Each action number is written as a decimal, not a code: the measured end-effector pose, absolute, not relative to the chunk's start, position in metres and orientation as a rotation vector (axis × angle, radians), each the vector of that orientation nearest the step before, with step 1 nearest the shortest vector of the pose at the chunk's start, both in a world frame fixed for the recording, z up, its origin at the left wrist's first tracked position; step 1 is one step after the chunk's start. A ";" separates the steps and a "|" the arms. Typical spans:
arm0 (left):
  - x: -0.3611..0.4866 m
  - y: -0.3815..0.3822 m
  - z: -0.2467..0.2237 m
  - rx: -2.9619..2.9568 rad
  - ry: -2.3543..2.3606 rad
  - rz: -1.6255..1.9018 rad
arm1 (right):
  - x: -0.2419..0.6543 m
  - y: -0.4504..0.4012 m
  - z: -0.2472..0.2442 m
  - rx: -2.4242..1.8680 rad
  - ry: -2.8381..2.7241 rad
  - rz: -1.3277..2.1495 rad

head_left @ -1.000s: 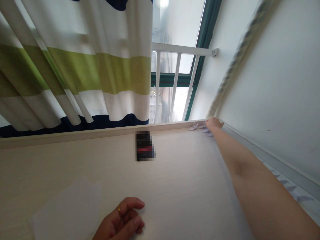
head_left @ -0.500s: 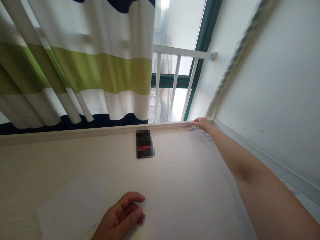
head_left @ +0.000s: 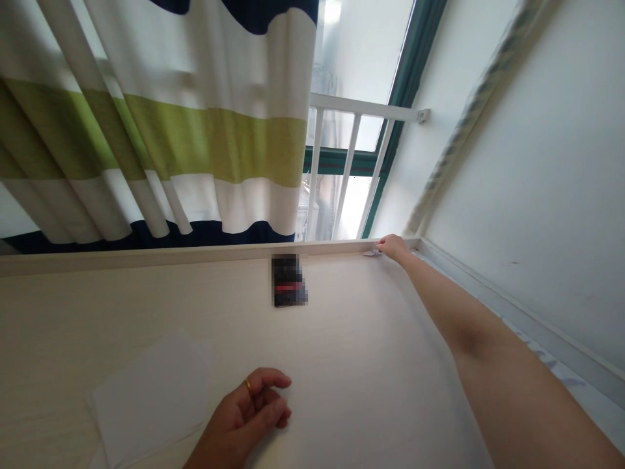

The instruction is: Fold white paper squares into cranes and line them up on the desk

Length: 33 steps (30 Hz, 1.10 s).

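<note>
At the far right corner of the pale wooden surface, my right hand is stretched out with its fingertips pinched together. A small whitish crumpled piece shows at those fingertips; whether it is paper or cloth I cannot tell. My left hand rests near the front, lower centre, wearing a gold ring. Its fingers are loosely curled, with a gap between thumb and forefinger and nothing held. Several sheets of white paper lie overlapping to the left of it.
A dark pixelated object with a red band lies near the back ledge. Behind hangs a striped curtain beside a white railing and window. A white wall bounds the right side, with patterned whitish material along its foot.
The view has shifted slightly. Less of the whitish material shows around my right hand, whose fingers stay pinched at the far corner. My left hand keeps its curled pose.
</note>
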<state>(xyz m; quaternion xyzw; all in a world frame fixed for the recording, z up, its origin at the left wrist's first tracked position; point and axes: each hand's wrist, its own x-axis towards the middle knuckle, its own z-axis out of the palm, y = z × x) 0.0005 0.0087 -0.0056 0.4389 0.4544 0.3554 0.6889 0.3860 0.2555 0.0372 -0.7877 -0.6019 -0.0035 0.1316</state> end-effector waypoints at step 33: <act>0.001 0.010 -0.008 1.728 1.164 0.995 | 0.139 0.035 0.012 -1.571 -2.157 0.144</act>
